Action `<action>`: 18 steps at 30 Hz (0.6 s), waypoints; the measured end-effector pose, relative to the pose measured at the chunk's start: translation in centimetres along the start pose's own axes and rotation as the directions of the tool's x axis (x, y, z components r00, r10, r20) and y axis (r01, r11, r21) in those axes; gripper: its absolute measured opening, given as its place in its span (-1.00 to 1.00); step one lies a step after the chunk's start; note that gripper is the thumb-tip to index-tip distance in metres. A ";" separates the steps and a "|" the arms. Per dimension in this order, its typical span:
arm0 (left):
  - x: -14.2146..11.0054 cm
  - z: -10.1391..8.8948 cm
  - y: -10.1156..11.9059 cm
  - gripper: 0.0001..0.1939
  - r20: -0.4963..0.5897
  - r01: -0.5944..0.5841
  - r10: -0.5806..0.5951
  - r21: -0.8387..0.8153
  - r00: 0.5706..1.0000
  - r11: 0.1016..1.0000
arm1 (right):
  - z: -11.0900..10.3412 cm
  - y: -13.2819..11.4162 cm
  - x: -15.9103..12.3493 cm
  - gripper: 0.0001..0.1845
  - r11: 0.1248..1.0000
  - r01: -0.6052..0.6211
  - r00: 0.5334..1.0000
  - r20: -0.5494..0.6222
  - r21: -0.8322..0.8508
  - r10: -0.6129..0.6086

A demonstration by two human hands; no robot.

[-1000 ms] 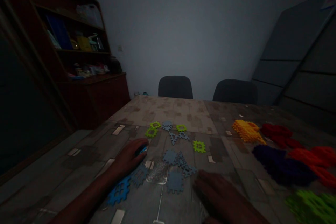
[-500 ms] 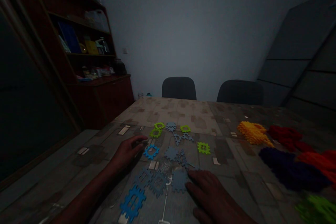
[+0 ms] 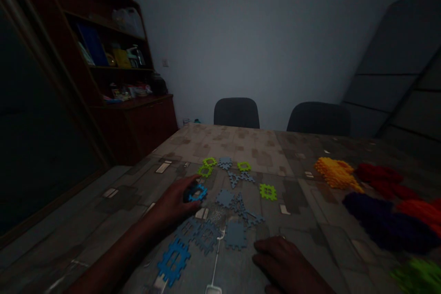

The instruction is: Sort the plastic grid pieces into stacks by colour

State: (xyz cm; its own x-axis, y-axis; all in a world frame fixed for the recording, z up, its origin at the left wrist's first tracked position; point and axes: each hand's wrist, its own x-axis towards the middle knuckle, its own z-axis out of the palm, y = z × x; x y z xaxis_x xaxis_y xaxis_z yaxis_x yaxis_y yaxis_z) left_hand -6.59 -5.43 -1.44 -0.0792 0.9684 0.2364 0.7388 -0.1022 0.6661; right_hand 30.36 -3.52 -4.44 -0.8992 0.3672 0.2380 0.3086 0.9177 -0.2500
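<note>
In dim light, my left hand (image 3: 175, 202) reaches over the patterned table (image 3: 241, 144) and its fingers curl onto a small bright blue toothed tile (image 3: 197, 192). Grey-blue toothed tiles (image 3: 234, 234) lie just in front of it, and a larger blue tile (image 3: 174, 261) sits near my forearm. My right hand (image 3: 284, 264) rests on the table at the near edge, fingers loosely together, holding nothing that I can see. Green tiles (image 3: 268, 191) lie further out.
Heaps of tiles sit at the right: yellow (image 3: 336, 173), red (image 3: 379, 177), dark purple (image 3: 382, 220), orange (image 3: 420, 211), green (image 3: 418, 275). Two dark chairs (image 3: 236, 112) stand behind the table. A wooden shelf unit (image 3: 113, 78) fills the left wall.
My left hand let the bright blue tile lie on the table half a second ago and now has its fingers on it again. My right hand slid back from the grey-blue tiles.
</note>
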 end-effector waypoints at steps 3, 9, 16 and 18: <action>0.3 -1.5 0.2 -0.36 -0.017 0.017 -0.017 -0.034 1.000 0.999 | -0.2 0.0 0.0 -0.40 1.000 0.004 0.999 0.038 -0.011 -0.004; 0.0 -2.9 1.0 -0.39 0.043 -0.005 0.007 -0.050 0.999 0.999 | 1.8 0.0 0.8 -0.58 0.992 0.098 0.991 -0.082 -0.082 -0.104; -0.2 -2.5 0.7 -0.43 0.032 -0.074 0.075 -0.012 0.997 0.997 | 4.5 -6.3 7.8 -0.79 0.943 0.285 0.905 -0.276 -0.172 -0.324; -0.1 -2.3 0.4 -0.44 0.019 -0.090 0.090 0.006 0.996 0.996 | 5.2 -7.9 9.9 -0.79 0.930 0.301 0.889 -0.291 -0.212 -0.354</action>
State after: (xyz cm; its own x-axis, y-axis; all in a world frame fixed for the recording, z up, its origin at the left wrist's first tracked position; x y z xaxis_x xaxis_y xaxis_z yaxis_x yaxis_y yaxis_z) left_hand -7.81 -6.08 0.48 0.0005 0.9596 0.2814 0.7468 -0.1875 0.6381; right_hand 17.42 -7.91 -5.05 -0.8180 0.0451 0.5734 0.0816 0.9959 0.0380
